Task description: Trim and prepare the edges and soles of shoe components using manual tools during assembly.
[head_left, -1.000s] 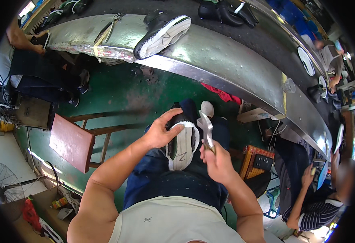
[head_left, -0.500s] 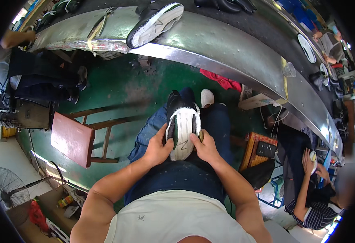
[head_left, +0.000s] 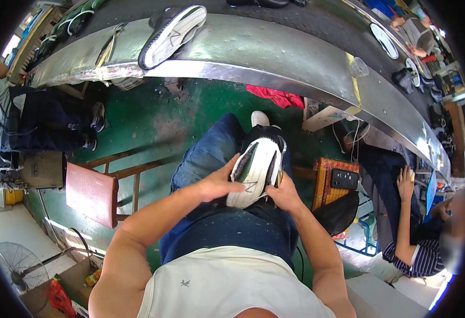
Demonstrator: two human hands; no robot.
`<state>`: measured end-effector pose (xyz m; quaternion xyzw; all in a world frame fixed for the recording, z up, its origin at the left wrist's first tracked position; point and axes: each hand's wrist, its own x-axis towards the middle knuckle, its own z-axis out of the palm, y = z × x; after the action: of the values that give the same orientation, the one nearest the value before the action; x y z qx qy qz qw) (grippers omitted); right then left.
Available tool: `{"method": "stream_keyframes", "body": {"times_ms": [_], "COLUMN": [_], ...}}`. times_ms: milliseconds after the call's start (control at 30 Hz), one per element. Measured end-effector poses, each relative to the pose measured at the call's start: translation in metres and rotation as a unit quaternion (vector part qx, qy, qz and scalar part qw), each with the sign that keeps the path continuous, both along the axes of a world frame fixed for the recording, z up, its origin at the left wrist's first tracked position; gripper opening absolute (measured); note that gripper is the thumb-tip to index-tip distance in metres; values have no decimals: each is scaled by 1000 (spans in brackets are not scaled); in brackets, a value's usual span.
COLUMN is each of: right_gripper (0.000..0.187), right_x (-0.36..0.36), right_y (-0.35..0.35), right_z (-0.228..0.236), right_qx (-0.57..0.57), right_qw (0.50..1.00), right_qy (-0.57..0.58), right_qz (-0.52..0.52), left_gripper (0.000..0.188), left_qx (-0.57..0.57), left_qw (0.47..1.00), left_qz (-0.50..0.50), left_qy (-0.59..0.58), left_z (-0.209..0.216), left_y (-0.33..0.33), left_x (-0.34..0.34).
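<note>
Above my lap I hold a dark shoe [head_left: 258, 168] with its pale sole turned up, a pen mark near its lower end. My left hand [head_left: 219, 181] grips the shoe's left side, thumb lying on the sole. On the opposite edge, my right hand [head_left: 284, 193] is closed, thumb and fingers at the rim. A thin brownish thing sticks up beside its fingers; I cannot make out what it is. A second shoe [head_left: 173, 38] of the same look lies on its side on the metal bench edge [head_left: 243, 45], its sole toward me.
A stool with a reddish-brown seat [head_left: 90, 193] stands at left. To the right, a box-like seat [head_left: 325, 185] carries a black device [head_left: 345, 179]. Co-workers sit at far right and far left. A red cloth [head_left: 277, 97] hangs below the bench; a fan [head_left: 23, 267] stands lower left.
The shoe in my hands has tilted, its far end swinging right, and shifted slightly right. My right hand has slid to its edge. The whole view has shifted a little.
</note>
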<state>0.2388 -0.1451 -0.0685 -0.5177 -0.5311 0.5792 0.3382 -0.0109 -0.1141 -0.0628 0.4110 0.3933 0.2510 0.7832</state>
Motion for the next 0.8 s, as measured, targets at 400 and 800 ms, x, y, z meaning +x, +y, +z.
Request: {"method": "stream_keyframes", "body": {"times_ms": [400, 800], "right_gripper": [75, 76], "right_x": [60, -19], "right_y": [0, 24], "right_z": [-4, 57], "right_qx": [-170, 23], "right_qw": [930, 987], "right_qy": [309, -121], "right_qz": [-100, 101], "left_gripper": [95, 74], "left_qx": [438, 365], "left_qw": [822, 823], "left_qz": [-176, 90], "left_qy": [317, 426], "left_z": [85, -13], "left_y": [22, -3], "left_x": [-16, -117]}}
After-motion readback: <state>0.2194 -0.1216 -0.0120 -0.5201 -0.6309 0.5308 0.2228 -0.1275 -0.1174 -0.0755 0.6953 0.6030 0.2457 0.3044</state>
